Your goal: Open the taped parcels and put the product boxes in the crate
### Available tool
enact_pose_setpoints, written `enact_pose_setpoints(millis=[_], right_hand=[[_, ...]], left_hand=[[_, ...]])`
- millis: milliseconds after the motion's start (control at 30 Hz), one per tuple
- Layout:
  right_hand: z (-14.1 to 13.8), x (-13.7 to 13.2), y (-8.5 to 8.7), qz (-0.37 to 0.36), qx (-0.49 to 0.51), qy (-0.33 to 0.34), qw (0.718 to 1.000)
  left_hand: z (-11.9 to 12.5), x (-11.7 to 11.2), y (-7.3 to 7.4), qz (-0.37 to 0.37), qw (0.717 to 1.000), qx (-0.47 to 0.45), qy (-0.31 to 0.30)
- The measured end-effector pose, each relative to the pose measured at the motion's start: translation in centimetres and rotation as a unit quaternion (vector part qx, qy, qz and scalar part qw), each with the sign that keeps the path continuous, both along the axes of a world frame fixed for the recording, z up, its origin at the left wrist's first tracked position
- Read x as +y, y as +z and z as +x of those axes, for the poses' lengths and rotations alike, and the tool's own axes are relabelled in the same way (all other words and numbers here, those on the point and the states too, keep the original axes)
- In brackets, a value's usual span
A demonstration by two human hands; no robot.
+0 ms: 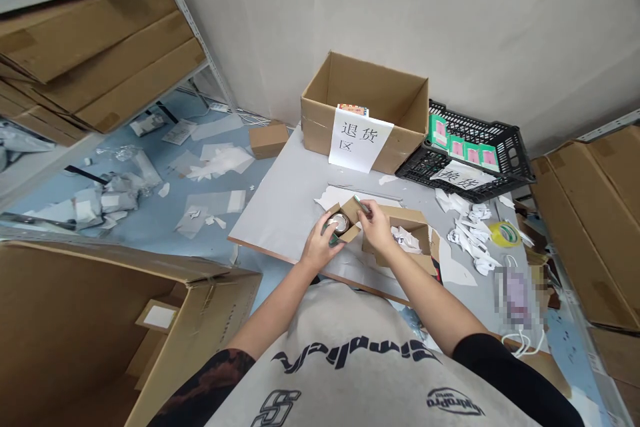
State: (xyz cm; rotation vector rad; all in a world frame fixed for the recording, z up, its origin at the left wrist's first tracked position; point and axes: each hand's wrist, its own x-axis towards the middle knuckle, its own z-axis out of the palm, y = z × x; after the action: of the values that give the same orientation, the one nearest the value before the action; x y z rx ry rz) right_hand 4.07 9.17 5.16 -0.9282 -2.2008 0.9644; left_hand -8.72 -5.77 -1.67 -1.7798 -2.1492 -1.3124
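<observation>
Left hand (320, 247), right hand (376, 227) on carton (351, 210) — tin (340, 222) upright

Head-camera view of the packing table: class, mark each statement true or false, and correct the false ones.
1. The left hand holds a small open brown cardboard box. True.
2. A black plastic crate holds green-and-pink cards. True.
3. A yellow roll of tape sits inside that crate. False: it lies on the grey table top, beside crumpled white paper.
4. The right hand hangs at the person's side. False: it is at the small box, above the table.
5. A large open brown cardboard box bears a white paper sign with black Chinese characters. True.
</observation>
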Motion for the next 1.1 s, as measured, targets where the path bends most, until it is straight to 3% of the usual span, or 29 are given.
enact_pose_setpoints(millis=[333,567,700,867,1100], right_hand=[[0.2,-0.1,-0.1,0.005,0.009,0.023,1.0],[0.0,-1.7,1.1,0.094,-0.009,0.106,0.99],[-0.4,-3.3,0.2,0.132,-0.009,0.171,0.976],[-0.9,-4.2,-1.6,0.146,-0.004,0.144,0.979],[-0.9,-3.6,-2.9,0.161,-0.019,0.163,0.973]], left_hand=[[0.7,-0.3,0.1,0.011,1.0,0.012,0.023],[0.6,0.4,0.6,0.021,0.999,-0.012,0.032],[0.5,0.8,0.5,0.036,0.998,-0.029,0.043],[0.7,0.2,0.7,0.049,0.996,-0.04,0.062],[0.1,-0.5,0.6,-0.007,0.999,0.041,0.02]])
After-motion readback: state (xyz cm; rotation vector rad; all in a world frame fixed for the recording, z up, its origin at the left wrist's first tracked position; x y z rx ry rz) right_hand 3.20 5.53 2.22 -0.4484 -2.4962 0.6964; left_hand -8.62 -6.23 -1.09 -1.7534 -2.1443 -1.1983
